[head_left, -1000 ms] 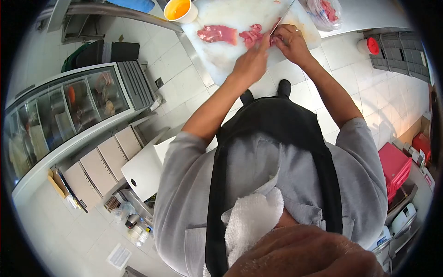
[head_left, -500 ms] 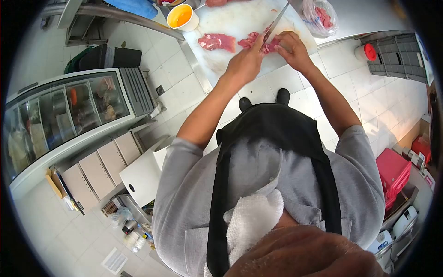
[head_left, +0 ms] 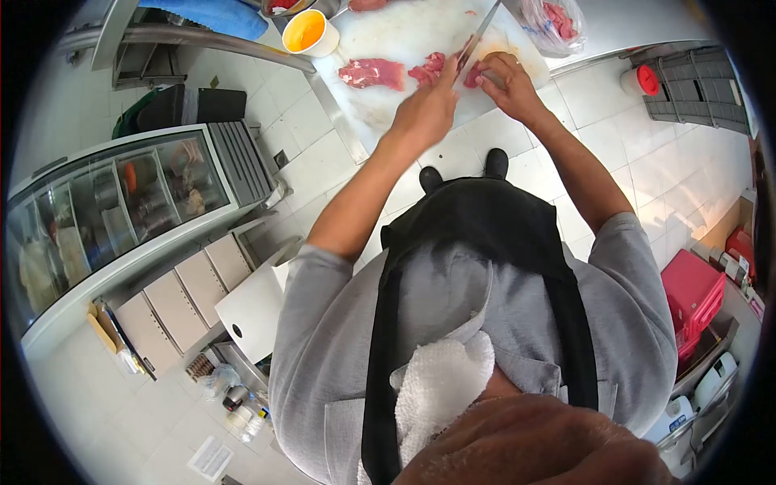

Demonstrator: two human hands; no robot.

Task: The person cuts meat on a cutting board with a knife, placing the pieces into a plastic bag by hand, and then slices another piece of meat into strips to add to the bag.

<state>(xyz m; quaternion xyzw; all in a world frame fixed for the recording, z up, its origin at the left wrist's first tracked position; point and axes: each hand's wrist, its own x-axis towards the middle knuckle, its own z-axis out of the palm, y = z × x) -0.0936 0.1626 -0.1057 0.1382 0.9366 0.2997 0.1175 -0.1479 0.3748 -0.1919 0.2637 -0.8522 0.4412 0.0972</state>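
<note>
Two hands busy | left hand [head_left: 426, 109] grips knife [head_left: 477, 36] | right hand [head_left: 505, 81] pins meat [head_left: 428, 69] | cup [head_left: 309, 31] nearby

One white plastic cutting board [head_left: 404, 32] lies on the worktop, and on it show three lots of raw red meat: one flat slab [head_left: 371, 73], one smaller heap of cut pieces [head_left: 427, 69], and one piece [head_left: 475, 75] between the two bare hands, left [head_left: 426, 111] and right [head_left: 503, 81]. There is one long steel knife [head_left: 478, 34], one white cup of orange liquid [head_left: 310, 32], and one clear plastic bag of meat [head_left: 558, 23]. On the tiled floor stand two black shoes [head_left: 465, 170] and one white tub with a red lid [head_left: 640, 80], with one glass-fronted display fridge [head_left: 113, 210] to the side.
</note>
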